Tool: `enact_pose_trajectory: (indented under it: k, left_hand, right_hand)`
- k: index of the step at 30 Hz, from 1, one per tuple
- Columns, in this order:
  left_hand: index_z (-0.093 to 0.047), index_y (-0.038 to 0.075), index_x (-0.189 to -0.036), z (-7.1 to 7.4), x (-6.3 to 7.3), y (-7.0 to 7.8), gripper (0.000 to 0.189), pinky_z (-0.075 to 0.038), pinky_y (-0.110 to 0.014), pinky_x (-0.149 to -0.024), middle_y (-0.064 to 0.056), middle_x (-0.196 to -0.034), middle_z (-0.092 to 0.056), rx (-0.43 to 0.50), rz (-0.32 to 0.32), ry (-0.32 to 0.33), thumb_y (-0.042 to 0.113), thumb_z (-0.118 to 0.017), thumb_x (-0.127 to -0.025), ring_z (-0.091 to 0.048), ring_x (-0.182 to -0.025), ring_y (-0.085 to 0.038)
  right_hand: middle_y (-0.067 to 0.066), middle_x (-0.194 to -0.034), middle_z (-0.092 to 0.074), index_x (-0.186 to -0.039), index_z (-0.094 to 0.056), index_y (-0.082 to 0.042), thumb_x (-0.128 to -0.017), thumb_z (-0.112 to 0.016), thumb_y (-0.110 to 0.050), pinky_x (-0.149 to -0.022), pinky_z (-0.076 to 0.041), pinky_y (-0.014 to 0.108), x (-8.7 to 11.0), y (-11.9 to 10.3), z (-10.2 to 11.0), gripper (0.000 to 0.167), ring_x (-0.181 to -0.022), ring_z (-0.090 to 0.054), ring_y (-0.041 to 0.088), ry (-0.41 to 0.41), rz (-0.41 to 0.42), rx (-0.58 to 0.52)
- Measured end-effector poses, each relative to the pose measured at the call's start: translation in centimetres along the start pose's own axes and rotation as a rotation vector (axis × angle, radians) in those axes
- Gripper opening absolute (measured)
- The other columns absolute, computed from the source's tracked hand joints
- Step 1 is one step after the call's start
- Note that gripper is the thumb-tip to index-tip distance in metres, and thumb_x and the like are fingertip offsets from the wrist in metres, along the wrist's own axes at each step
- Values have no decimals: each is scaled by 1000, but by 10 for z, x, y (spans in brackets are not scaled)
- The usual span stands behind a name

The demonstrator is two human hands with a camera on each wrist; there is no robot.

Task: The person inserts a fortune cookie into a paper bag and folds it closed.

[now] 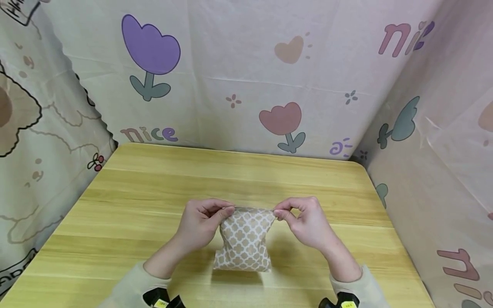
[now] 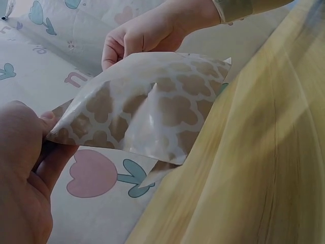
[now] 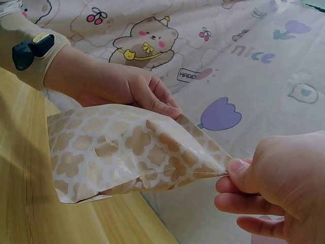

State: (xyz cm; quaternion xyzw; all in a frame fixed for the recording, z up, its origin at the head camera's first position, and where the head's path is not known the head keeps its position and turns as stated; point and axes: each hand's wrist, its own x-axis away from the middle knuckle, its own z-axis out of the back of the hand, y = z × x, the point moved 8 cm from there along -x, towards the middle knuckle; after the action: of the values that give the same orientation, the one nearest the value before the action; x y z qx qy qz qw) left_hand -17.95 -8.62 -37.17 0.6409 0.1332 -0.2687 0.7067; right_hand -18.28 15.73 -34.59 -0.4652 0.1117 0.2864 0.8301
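Observation:
A tan bag with a white quatrefoil pattern [image 1: 246, 239] is held up above the wooden table, its top edge pulled straight between both hands. My left hand [image 1: 204, 220] pinches the top left corner with thumb and fingers. At the opposite corner, my right hand [image 1: 304, 220] grips the edge between thumb and index finger. The bag [image 2: 167, 107] bulges in the middle, and what lies inside is hidden. In the right wrist view, the bag [image 3: 122, 152] looks glossy and creased, with a folded lower edge.
The light wooden table [image 1: 154, 184] spreads beneath the hands. A printed cloth [image 1: 231, 51] with flowers, hearts and lettering hangs behind it and along both sides. Each wrist wears a black camera mount over a pale sleeve [image 1: 131, 282].

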Motion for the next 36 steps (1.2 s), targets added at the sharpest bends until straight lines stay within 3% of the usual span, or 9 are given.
enact_pose_trajectory:
  k: [5,11,22,31,36]
  left_hand:
    - [-82,1,-96,0,0,-3,11,-46,-20,-45,-6,-84,-79,-30,30,3,-7,-76,-93,-58,-56,-8]
    - [-82,3,-97,-4,0,-6,10,-51,-23,-47,-2,-84,-79,-28,48,-5,-4,-77,-94,-63,-58,-11]
    - [-81,3,-101,-27,-1,-9,9,-58,-30,-50,-2,-87,-80,44,62,-103,1,-73,-99,-70,-61,-17]
    - [-79,1,-105,-28,0,-10,9,-63,-33,-57,-6,-94,-80,66,86,-105,-1,-73,-98,-75,-71,-19]
    - [-77,-1,-104,-27,0,-9,11,-64,-34,-59,-10,-95,-80,111,64,-91,-7,-73,-96,-76,-74,-20]
  right_hand:
    - [-6,-88,-79,-90,-82,-11,-90,-80,7,-75,-64,30,-1,1,0,18,-78,-76,12,-30,-3,-20]
    - [-7,-100,-79,-104,-81,-12,-93,-81,-3,-83,-61,34,-7,-2,-4,14,-89,-74,16,-100,32,-73]
    - [-4,-99,-78,-107,-82,-10,-98,-77,-8,-72,-65,33,-24,-20,-44,10,-85,-72,14,-251,55,-159]
    - [-5,-94,-79,-100,-83,-10,-92,-79,4,-60,-61,25,-27,-25,-48,16,-74,-71,8,-195,121,-89]
    - [-3,-86,-78,-96,-84,-8,-88,-80,11,-54,-59,22,-26,-30,-46,20,-67,-67,6,-136,189,-88]
